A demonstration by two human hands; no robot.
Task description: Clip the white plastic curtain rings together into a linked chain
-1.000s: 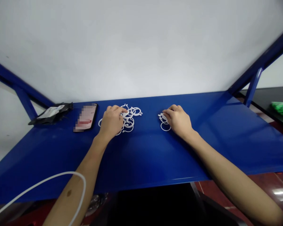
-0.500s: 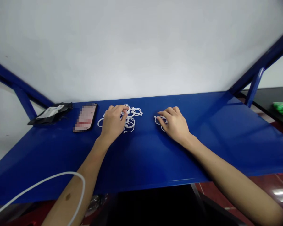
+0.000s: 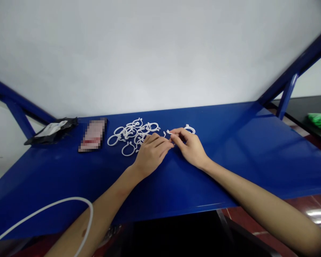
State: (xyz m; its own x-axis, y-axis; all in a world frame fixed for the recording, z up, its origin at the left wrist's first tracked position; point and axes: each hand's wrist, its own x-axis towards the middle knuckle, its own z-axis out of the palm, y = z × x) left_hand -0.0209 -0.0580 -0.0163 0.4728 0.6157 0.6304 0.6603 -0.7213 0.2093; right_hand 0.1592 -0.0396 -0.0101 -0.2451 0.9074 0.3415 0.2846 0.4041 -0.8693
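Note:
Both of my hands meet over the middle of the blue table. My right hand (image 3: 191,147) pinches a small white plastic ring (image 3: 169,132) between thumb and fingers; only its knobbed ends show above the fingertips. My left hand (image 3: 153,151) has its thumb and fingertips closed on the lower side of the same ring, and most of the ring is hidden. Behind my left hand lies a loose pile of white rings (image 3: 112,143), each split with two small flared ends. Just beyond my right hand, a few more rings (image 3: 190,127) lie together, partly covered by it.
A phone (image 3: 93,134) lies left of the pile, with a black plastic packet (image 3: 52,130) farther left. A white cable (image 3: 56,201) loops over my left forearm. Blue frame bars (image 3: 289,89) and a pale wall (image 3: 160,57) bound the blue table (image 3: 230,150).
My left hand has left the pile and moved right to meet my right hand. My right hand has come slightly left and now grips a ring, uncovering the rings behind it.

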